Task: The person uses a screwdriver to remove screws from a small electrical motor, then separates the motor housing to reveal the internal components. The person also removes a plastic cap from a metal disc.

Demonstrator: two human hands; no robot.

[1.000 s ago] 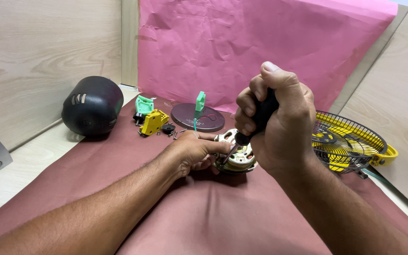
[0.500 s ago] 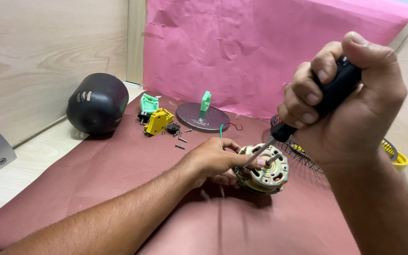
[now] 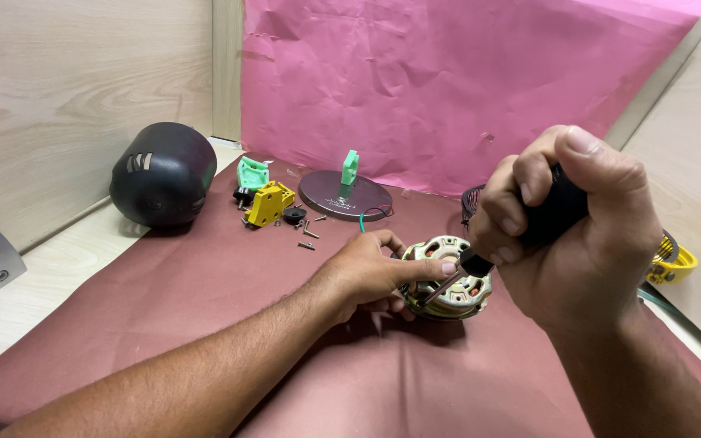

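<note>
1. Head view, thing in hand: a small electric motor, round, with a pale metal frame and copper windings showing through it, sits on the maroon cloth that covers the worktop, near the middle of the picture.
2. Left hand: fingers closed about the motor's left side, thumb laid along its top edge. It grips the motor and steadies it against the cloth.
3. Right hand: clenched in a fist around the black handle of a screwdriver. The shaft slants down and to the left; its tip meets the top face of the motor, just beside the left thumb.
4. Handling, as a judgement: the motor looks dense and rigid, heavy for its bulk. The metal frame is the safe place to grip; the windings and thin leads appear fragile and are best left untouched. The cloth beneath should limit sliding.
5. Surroundings: loose screws lie on the cloth behind the left hand, near a yellow plastic part and a green plastic part. A round dark base plate with a green upright stands further back. A black domed housing rests at the left, and a yellow fan guard shows partly behind the right hand.
</note>
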